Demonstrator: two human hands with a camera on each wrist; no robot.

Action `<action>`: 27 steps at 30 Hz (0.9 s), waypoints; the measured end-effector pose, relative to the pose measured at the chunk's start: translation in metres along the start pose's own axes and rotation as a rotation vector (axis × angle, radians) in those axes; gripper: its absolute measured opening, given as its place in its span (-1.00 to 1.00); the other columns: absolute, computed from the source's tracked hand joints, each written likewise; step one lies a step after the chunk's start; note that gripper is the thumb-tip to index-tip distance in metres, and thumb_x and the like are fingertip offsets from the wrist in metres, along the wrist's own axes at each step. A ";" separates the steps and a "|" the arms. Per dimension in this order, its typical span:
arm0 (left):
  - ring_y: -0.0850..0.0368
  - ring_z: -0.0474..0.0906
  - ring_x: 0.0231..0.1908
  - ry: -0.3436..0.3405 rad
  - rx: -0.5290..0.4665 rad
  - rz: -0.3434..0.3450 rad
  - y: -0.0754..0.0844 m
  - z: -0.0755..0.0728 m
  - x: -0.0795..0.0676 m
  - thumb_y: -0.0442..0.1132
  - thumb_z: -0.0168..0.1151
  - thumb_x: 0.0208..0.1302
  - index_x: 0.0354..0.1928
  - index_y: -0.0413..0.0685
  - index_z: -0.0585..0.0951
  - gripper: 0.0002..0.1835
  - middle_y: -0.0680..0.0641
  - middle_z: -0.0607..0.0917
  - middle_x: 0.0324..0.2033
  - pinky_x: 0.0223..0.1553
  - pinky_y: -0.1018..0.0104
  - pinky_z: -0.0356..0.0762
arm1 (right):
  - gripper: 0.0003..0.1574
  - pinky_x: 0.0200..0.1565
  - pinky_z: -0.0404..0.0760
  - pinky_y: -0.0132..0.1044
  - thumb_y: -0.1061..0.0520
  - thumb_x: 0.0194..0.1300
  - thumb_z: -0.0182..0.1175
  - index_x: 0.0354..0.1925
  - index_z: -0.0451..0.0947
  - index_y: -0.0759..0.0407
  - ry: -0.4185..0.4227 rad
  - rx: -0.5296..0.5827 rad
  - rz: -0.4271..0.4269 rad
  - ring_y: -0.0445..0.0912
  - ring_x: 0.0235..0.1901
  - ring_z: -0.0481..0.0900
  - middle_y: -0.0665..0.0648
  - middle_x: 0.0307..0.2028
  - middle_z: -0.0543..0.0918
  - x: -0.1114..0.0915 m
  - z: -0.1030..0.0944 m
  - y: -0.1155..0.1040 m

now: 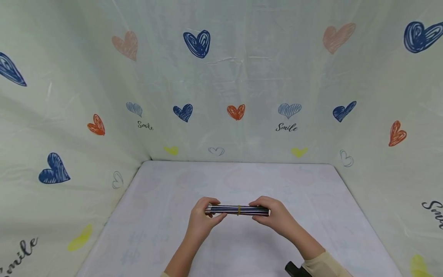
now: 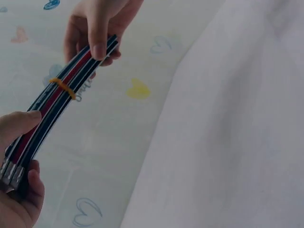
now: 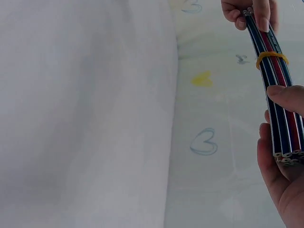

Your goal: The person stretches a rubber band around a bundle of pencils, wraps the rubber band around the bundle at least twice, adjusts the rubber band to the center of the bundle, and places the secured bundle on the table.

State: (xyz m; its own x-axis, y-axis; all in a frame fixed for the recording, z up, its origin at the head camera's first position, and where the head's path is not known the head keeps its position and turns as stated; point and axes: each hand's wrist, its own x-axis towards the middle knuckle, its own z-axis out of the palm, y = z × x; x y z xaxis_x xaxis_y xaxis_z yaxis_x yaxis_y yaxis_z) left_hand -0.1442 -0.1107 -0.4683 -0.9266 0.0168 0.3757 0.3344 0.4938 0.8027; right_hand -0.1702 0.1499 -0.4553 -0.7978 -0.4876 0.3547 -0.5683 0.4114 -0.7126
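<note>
A bundle of striped dark blue and red pencils is held level between both hands, over the white table. A yellow rubber band wraps its middle. My left hand grips the left end, where silvery ferrules show in the left wrist view. At the opposite end, my right hand pinches the bundle with the thumb on one side and fingers on the other. The right wrist view shows the cut pencil ends beside the right palm; the rubber band lies beyond the thumb.
The white table has faint printed patterns. Pale curtains with printed hearts and "Smile" lettering stand behind it and at both sides. A black object sits by the right sleeve.
</note>
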 end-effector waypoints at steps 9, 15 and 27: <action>0.21 0.60 -0.27 -0.077 -0.235 -0.094 -0.004 -0.009 0.002 -0.35 0.45 0.10 -0.16 -0.06 0.66 -0.75 -0.01 0.65 -0.22 -0.23 0.40 0.57 | -0.60 -0.17 0.61 -0.34 0.34 0.06 0.44 -0.08 0.67 0.16 0.123 0.163 0.156 -0.22 -0.19 0.61 0.06 -0.12 0.66 -0.009 0.004 0.011; 0.22 0.50 -0.43 -0.015 -0.267 -0.203 -0.001 -0.004 0.005 -0.26 0.46 0.11 -0.22 -0.07 0.68 -0.81 -0.04 0.66 -0.33 -0.42 0.42 0.49 | -0.60 -0.21 0.58 -0.41 0.46 0.01 0.41 -0.11 0.66 0.35 0.243 0.086 0.008 -0.21 -0.19 0.61 0.19 -0.17 0.70 -0.009 0.005 -0.005; 0.15 0.37 -0.57 0.159 -0.243 -0.318 0.001 0.014 0.009 -0.09 0.36 0.24 -0.28 -0.08 0.67 -0.80 0.00 0.55 -0.55 -0.59 0.41 0.31 | -0.60 -0.15 0.54 -0.50 0.57 0.04 0.31 -0.10 0.52 0.46 0.397 0.243 -0.109 -0.23 -0.16 0.53 0.34 -0.16 0.55 -0.009 0.016 -0.008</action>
State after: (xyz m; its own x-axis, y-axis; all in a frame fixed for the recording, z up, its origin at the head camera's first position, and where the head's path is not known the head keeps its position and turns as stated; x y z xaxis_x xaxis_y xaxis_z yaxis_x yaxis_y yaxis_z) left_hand -0.1544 -0.0979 -0.4713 -0.9583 -0.2468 0.1438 0.0852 0.2338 0.9686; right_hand -0.1550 0.1385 -0.4627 -0.7783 -0.1665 0.6055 -0.6272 0.1588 -0.7625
